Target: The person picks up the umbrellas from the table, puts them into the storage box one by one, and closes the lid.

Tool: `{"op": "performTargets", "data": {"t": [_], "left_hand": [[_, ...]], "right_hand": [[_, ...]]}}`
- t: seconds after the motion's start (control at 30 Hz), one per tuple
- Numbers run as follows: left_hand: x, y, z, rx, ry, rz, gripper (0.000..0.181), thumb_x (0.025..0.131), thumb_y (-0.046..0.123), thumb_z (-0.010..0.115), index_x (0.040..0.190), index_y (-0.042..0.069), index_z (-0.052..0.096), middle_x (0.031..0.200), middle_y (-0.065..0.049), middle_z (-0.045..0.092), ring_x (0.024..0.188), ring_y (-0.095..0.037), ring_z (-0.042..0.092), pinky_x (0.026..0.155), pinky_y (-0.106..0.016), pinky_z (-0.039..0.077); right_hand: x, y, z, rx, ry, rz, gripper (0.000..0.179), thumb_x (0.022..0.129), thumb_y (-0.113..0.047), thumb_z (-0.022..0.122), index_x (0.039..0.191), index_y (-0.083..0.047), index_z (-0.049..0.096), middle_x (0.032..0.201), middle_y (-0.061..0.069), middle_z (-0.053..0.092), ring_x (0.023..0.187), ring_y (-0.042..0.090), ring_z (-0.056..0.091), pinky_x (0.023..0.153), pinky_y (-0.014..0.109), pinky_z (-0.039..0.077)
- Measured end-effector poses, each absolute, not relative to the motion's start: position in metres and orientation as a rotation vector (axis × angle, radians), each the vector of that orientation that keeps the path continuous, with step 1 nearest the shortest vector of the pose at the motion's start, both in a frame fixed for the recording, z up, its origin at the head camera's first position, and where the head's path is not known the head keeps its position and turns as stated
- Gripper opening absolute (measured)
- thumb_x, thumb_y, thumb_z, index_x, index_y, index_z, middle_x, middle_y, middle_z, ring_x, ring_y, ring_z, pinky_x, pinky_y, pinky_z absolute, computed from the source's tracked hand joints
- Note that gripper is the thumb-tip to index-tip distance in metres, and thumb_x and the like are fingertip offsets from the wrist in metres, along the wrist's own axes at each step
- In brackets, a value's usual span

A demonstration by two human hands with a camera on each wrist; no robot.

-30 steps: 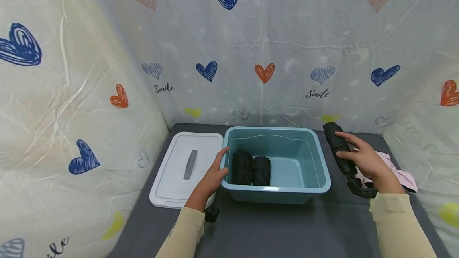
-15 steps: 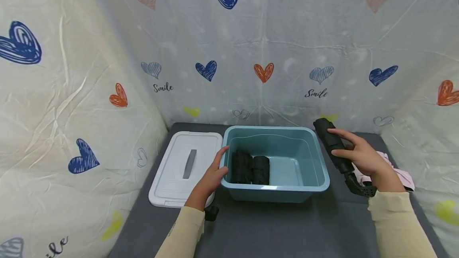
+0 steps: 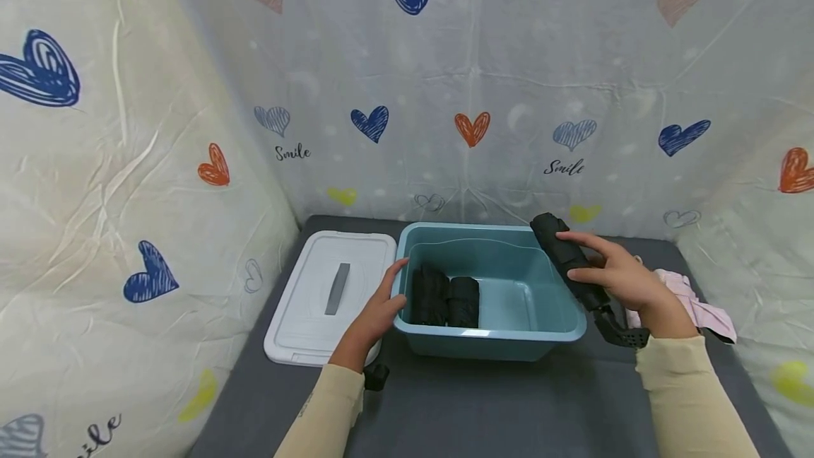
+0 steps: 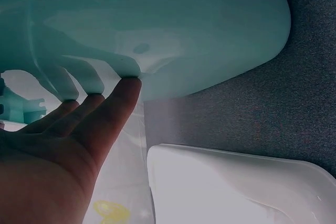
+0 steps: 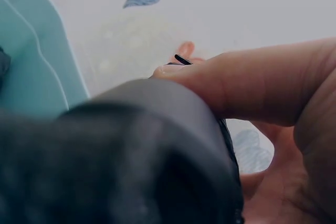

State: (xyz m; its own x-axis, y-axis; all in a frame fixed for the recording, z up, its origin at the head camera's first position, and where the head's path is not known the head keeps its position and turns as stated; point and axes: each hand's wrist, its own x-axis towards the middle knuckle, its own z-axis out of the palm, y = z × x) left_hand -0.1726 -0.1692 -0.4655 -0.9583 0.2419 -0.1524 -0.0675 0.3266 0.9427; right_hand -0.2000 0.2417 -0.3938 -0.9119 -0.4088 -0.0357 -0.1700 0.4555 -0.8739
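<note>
In the head view, my right hand [image 3: 626,278] holds a black folded umbrella [image 3: 564,254] between thumb and fingers. The umbrella is tilted, its upper end overlapping the right rim of a blue-green plastic bin [image 3: 490,336]. In the right wrist view, the umbrella [image 5: 173,129] looms large and blurred, with the thumb lying along it. My left hand [image 3: 375,316] rests at the bin's left side. The left wrist view shows its extended fingertips [image 4: 128,85] touching the bin's outer wall [image 4: 210,40]. Inside the bin, two black rolled bundles [image 3: 429,295] lie side by side at the left.
A white lid [image 3: 305,302] with a grey handle lies left of the bin on the dark grey tabletop [image 3: 483,408]. Pink cloth [image 3: 689,299] lies to the right, partly behind my right hand. A curtain [image 3: 521,55] printed with hearts encloses the back and sides.
My right hand has moved left with the umbrella, from beside the bin to its right rim. The left hand stays at the bin's left side.
</note>
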Motion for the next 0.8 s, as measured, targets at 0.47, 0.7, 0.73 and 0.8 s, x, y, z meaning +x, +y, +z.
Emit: {"op": "performTargets", "data": {"t": [0.47, 0.7, 0.73, 0.8], "left_hand": [[-0.173, -0.169, -0.468, 0.164, 2.335, 1.689, 0.073, 0.089, 0.006, 0.039, 0.155, 0.027, 0.017, 0.160, -0.011, 0.015, 0.130, -0.032, 0.032, 0.090, -0.046, 0.036], [-0.174, -0.169, -0.467, 0.169, 2.338, 1.675, 0.073, 0.089, 0.006, 0.038, 0.155, 0.026, 0.016, 0.161, -0.010, 0.012, 0.132, -0.031, 0.030, 0.091, -0.046, 0.035], [-0.173, -0.169, -0.467, 0.171, 2.338, 1.675, 0.073, 0.089, 0.006, 0.038, 0.155, 0.026, 0.016, 0.161, -0.010, 0.012, 0.132, -0.030, 0.029, 0.091, -0.046, 0.035], [-0.173, -0.169, -0.467, 0.178, 2.337, 1.675, 0.072, 0.090, 0.006, 0.038, 0.156, 0.025, 0.015, 0.162, -0.010, 0.011, 0.133, -0.030, 0.029, 0.092, -0.047, 0.034]], "right_hand": [[-0.212, 0.216, -0.395, -0.592, 2.420, -1.374, 0.061, 0.090, -0.016, 0.065, 0.147, -0.021, 0.042, 0.158, 0.020, 0.021, 0.117, 0.045, 0.054, 0.075, 0.038, 0.052], [-0.220, 0.206, -0.401, -0.595, 2.409, -1.317, 0.059, 0.090, -0.016, 0.065, 0.145, -0.028, 0.044, 0.157, 0.015, 0.023, 0.116, 0.042, 0.054, 0.074, 0.037, 0.052], [-0.221, 0.204, -0.402, -0.597, 2.405, -1.312, 0.059, 0.090, -0.015, 0.065, 0.144, -0.028, 0.044, 0.156, 0.015, 0.025, 0.114, 0.041, 0.055, 0.073, 0.037, 0.052], [-0.224, 0.201, -0.403, -0.599, 2.389, -1.313, 0.060, 0.090, -0.014, 0.064, 0.144, -0.028, 0.044, 0.155, 0.016, 0.026, 0.110, 0.038, 0.057, 0.073, 0.038, 0.052]]}}
